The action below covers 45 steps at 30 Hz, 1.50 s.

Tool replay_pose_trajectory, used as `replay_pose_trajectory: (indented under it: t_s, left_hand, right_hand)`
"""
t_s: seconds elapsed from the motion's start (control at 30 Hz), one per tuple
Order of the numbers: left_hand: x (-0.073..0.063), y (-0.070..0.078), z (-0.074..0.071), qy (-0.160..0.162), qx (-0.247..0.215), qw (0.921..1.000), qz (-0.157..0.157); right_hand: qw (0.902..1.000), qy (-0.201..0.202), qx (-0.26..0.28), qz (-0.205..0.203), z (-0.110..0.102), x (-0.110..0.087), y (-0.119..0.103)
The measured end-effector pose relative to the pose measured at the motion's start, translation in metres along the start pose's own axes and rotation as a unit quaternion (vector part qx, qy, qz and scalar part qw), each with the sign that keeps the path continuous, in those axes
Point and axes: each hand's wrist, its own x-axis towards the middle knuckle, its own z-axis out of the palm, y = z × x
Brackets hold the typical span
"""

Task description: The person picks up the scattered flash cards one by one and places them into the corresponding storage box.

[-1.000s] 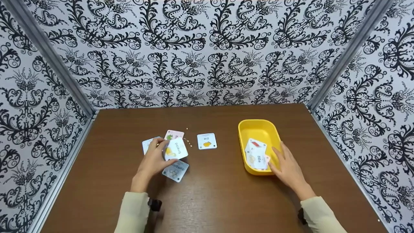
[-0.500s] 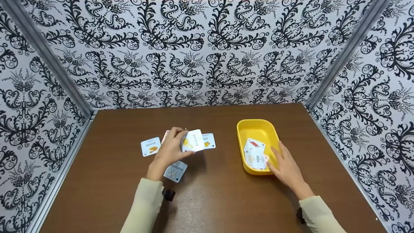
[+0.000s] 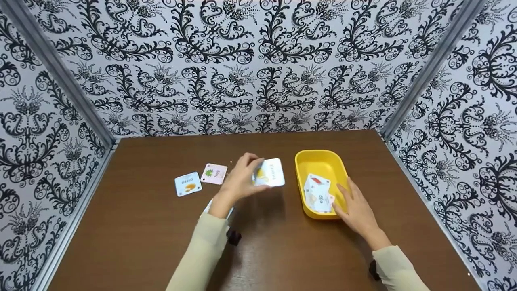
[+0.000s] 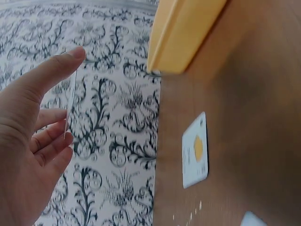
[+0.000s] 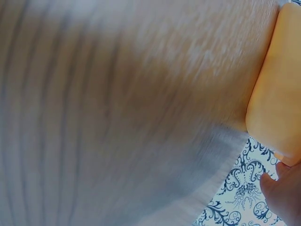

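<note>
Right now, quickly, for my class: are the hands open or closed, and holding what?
Left hand: closed, pinching a white card above the table.
Right hand: open, at the edge of the yellow tray, no card in it.

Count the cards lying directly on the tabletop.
4: pizza card, frog card beside it, third card mostly hidden beneath the left forearm, yellow-pictured card below the tray in left wrist view. Others may be hidden.

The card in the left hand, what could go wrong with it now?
The left hand only pinches the card near its edges, so it might slip and drop onto the table. If it goes to the yellow tray, it could bump the rim. And the right hand is right at the tray's side, so a nudge might slide the tray.
</note>
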Motion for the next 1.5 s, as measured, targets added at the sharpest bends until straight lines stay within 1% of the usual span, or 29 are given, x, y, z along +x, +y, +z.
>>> replay_pose_trajectory:
  t_s: [0.2,0.33,0.47,0.53,0.63,0.83,0.93,1.07,1.23,1.37,1.5]
  left_hand:
    - [0.012,0.023,0.02,-0.027,-0.001,0.9995,0.015]
    - [0.018,0.037,0.037,-0.033,-0.008,0.9991,0.027]
    - [0.023,0.049,0.055,-0.043,-0.012,0.9988,0.022]
    - [0.026,0.055,0.066,-0.05,-0.007,0.9986,0.016]
    - [0.028,0.065,0.08,-0.057,0.013,0.9982,0.014]
    - [0.033,0.08,0.103,-0.063,0.06,0.9959,0.023]
    - [0.036,0.086,0.11,-0.067,0.092,0.9929,0.033]
    - [0.04,0.093,0.117,-0.073,0.138,0.9867,0.044]
    - [0.041,0.098,0.126,-0.062,0.183,0.9801,0.046]
    - [0.042,0.1,0.132,-0.068,0.203,0.9763,0.03]
    - [0.044,0.1,0.137,-0.067,0.21,0.9755,0.006]
  right_hand:
    - [1.0,-0.002,0.003,0.001,0.0,-0.001,-0.001]
    - [1.0,-0.002,0.001,0.0,0.0,-0.001,-0.001]
    - [1.0,-0.003,0.003,0.001,-0.001,-0.001,-0.001]
    - [1.0,0.001,0.006,0.0,-0.002,-0.001,-0.002]
    - [0.9999,0.014,0.008,-0.004,-0.002,-0.001,-0.001]
    - [0.9994,0.03,0.009,-0.014,-0.001,-0.002,-0.002]
    - [0.9993,0.031,0.011,-0.018,-0.001,-0.002,-0.002]
    - [0.9994,0.028,0.01,-0.019,-0.001,-0.001,-0.001]
    - [0.9994,0.028,0.01,-0.02,0.001,-0.002,0.001]
    - [0.9994,0.026,0.01,-0.022,0.001,-0.001,0.001]
    - [0.9986,0.039,0.007,-0.035,0.001,0.0,0.001]
